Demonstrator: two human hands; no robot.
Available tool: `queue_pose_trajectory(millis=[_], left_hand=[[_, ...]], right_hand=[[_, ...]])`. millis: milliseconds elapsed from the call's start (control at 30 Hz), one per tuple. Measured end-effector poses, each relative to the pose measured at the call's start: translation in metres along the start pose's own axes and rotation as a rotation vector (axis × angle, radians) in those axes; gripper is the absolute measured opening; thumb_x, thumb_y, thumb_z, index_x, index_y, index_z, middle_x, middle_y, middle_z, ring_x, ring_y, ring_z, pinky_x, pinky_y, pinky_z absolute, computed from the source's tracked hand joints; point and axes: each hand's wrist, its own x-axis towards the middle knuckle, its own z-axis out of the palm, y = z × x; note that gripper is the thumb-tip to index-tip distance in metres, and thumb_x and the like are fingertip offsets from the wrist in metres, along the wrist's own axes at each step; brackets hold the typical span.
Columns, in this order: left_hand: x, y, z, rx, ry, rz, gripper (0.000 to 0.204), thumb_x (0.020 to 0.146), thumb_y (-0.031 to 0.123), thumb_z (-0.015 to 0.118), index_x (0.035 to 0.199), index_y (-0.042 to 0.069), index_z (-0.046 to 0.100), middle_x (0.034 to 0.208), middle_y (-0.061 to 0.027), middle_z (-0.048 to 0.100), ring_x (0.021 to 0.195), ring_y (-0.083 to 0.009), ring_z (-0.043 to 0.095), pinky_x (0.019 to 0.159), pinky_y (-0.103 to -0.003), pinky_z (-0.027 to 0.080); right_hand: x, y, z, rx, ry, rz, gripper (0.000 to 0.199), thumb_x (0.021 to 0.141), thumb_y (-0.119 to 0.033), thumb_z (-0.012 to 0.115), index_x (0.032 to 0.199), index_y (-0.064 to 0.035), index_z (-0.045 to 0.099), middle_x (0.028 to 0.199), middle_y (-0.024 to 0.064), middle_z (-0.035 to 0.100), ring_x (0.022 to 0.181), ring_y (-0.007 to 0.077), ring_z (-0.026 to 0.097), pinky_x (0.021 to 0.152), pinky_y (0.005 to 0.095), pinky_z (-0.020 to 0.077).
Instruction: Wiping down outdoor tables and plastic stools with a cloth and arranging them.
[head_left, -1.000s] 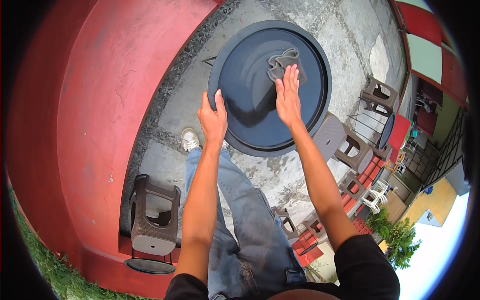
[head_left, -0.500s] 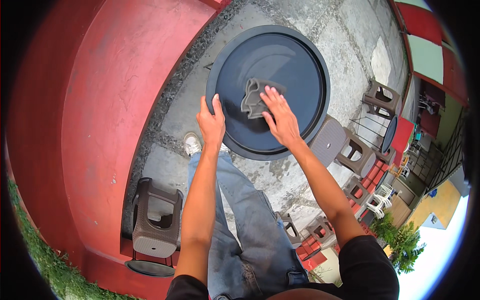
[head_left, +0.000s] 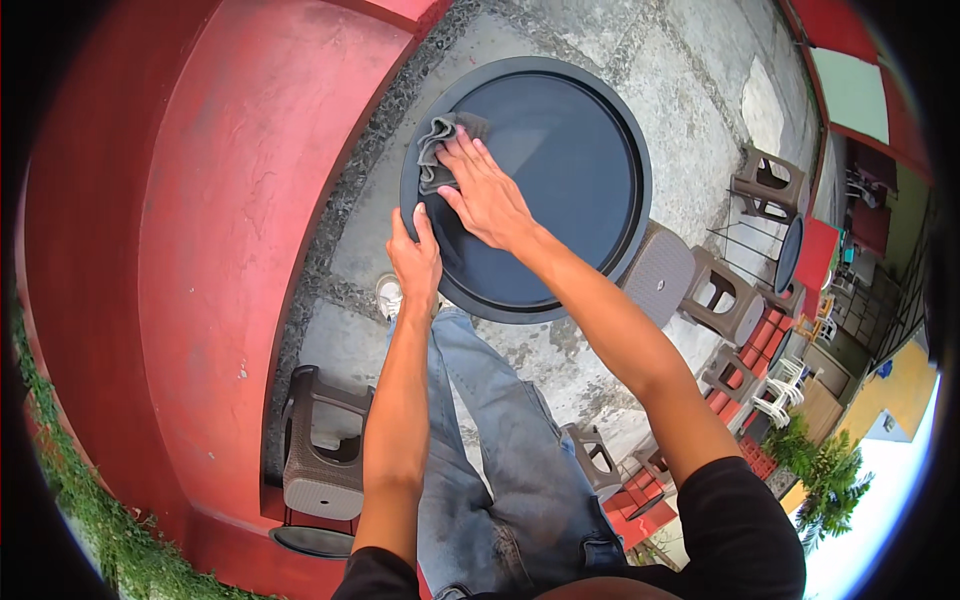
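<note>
Right of our right hand [head_left: 487, 195] the round tabletop [head_left: 560, 150] lies bare out to its raised rim, so we can pass freely there. The cloth [head_left: 445, 150] bunches under our fingertips at the rim. Our left hand [head_left: 417, 262] blocks the near edge. Left of both, the red wall [head_left: 230, 220] closes in.

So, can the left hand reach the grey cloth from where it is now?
Probably yes. The left hand rests on the near rim of the round dark table, and the grey cloth lies just beyond it, under the right hand. Only that hand covers part of the cloth.
</note>
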Motion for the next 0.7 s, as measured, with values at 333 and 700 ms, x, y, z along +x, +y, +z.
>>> queue_pose_trajectory(millis=[333, 700], left_hand=[[0.000, 0.019, 0.010, 0.004, -0.001, -0.015, 0.037, 0.111, 0.029, 0.059, 0.109, -0.008, 0.061, 0.071, -0.0170, 0.063, 0.060, -0.0189, 0.054, 0.059, -0.040, 0.045], [0.005, -0.002, 0.001, -0.062, 0.013, 0.100, 0.040, 0.111, 0.031, 0.058, 0.113, -0.008, 0.061, 0.070, -0.0179, 0.066, 0.061, -0.0205, 0.063, 0.061, -0.040, 0.050]], right_hand=[[-0.078, 0.144, -0.052, -0.147, 0.390, 0.726, 0.085, 0.111, -0.036, 0.051, 0.165, 0.0110, 0.006, 0.163, 0.0252, 0.044, 0.162, 0.0427, 0.017, 0.134, 0.0517, 0.0140], [-0.059, 0.029, -0.019, -0.023, -0.026, 0.011, 0.050, 0.108, -0.032, 0.058, 0.150, -0.0055, 0.053, 0.168, 0.0071, 0.044, 0.157, 0.0276, 0.036, 0.131, 0.0474, 0.0285]])
